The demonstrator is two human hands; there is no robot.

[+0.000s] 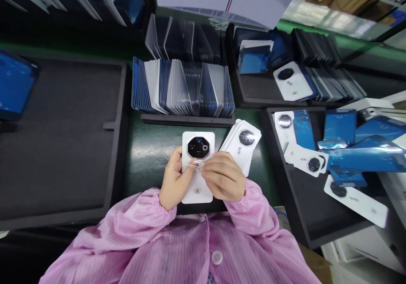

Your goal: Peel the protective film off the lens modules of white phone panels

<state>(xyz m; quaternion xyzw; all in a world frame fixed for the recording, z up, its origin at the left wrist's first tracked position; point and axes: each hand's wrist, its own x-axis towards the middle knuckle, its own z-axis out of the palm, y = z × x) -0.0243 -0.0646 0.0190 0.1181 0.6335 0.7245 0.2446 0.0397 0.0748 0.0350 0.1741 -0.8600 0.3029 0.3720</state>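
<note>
The bench was a dark green mat (pixel 152 148) flanked by a large black foam tray (pixel 63 140) on one side and a smaller black tray (pixel 304 216) strewn with blue film sheets (pixel 339 127) and white covers on the other; a rack of upright white and blue panels (pixel 182 89) stood behind. Over the mat, the left hand (pixel 173 182) gripped a white rectangular phone back cover with a black octagonal camera window (pixel 198 165), while the right hand (pixel 223 176) pinched a clear film tab (pixel 198 164) at its middle and also held a fanned stack of white covers (pixel 241 144). Pink sleeves hid the wrists. A small mark near the cover's lower end was too faint to read.
</note>
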